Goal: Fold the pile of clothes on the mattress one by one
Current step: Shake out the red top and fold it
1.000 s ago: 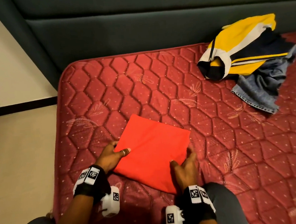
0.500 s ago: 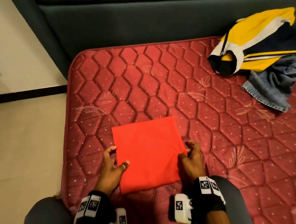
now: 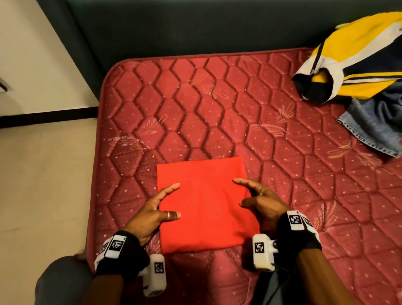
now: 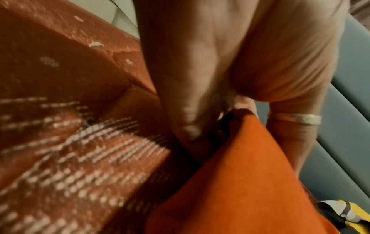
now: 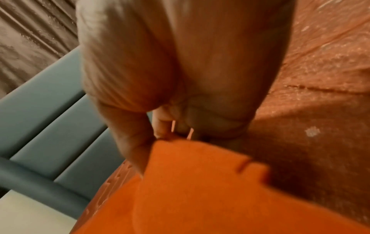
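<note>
A folded red cloth (image 3: 206, 204) lies flat and square on the red quilted mattress (image 3: 192, 105), close to its near edge. My left hand (image 3: 176, 200) rests on the cloth's left edge, forefinger and ringed thumb straight on top. My right hand (image 3: 239, 192) rests on the right edge the same way, its other fingers bent down beside the cloth. The left wrist view shows the cloth (image 4: 250, 182) against my fingers (image 4: 190, 110); the right wrist view shows it (image 5: 200, 190) under my fingertips (image 5: 164, 126). The unfolded pile sits far right: a yellow, white and navy jersey (image 3: 360, 60) over blue jeans (image 3: 383, 120).
A dark padded headboard (image 3: 210, 20) runs along the far side of the mattress. Beige floor (image 3: 31, 188) lies left of the mattress edge. My knees in grey trousers (image 3: 60, 293) are at the near edge.
The red cloth has turned from a slanted position to square in front of me. Both hands moved from its near corners up to its left and right edges.
</note>
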`<act>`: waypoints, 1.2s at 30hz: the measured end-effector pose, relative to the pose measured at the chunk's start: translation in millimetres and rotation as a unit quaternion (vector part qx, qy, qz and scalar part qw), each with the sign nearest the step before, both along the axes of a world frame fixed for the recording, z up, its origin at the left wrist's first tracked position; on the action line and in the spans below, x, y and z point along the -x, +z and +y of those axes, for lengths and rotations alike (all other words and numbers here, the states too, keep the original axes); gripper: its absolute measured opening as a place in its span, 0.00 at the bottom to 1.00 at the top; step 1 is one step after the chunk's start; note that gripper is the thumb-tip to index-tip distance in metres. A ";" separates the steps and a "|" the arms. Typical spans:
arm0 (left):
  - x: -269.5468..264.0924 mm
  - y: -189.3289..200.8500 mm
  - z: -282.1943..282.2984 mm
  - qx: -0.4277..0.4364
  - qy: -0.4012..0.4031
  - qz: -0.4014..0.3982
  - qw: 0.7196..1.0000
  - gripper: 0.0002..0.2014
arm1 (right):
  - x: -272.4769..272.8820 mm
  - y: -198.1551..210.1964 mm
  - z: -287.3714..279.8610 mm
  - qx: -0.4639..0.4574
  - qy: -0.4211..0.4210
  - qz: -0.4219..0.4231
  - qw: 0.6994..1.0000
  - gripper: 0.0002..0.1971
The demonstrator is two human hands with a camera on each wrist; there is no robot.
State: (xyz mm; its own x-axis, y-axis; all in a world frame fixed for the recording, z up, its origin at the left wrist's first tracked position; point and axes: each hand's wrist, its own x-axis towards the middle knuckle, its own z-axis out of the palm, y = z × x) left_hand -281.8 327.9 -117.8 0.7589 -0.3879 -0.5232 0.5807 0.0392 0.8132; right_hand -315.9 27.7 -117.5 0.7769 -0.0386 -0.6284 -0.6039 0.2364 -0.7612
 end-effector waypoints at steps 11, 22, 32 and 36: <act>-51.6 30.1 86.2 0.068 0.027 0.012 0.997 0.47 | -60.3 45.0 54.2 0.028 0.077 -0.066 0.994 0.39; -119.1 225.2 275.2 0.070 0.083 -0.050 0.993 0.45 | -149.9 237.3 264.6 0.027 0.107 -0.115 0.987 0.54; -127.9 466.3 405.3 0.059 0.184 -0.075 0.978 0.48 | -217.5 467.9 391.8 -0.021 0.198 -0.150 0.969 0.47; -146.9 502.2 454.3 0.027 0.218 -0.120 0.968 0.53 | -257.0 505.1 443.1 -0.040 0.228 -0.178 0.957 0.52</act>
State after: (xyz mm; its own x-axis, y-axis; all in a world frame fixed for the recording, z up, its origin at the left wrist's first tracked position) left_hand -134.9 782.2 384.4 0.9536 -0.0256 -0.3001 0.2947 0.2851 0.9121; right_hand -58.9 470.9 387.7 0.8670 0.3919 -0.3079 -0.3642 0.0765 -0.9282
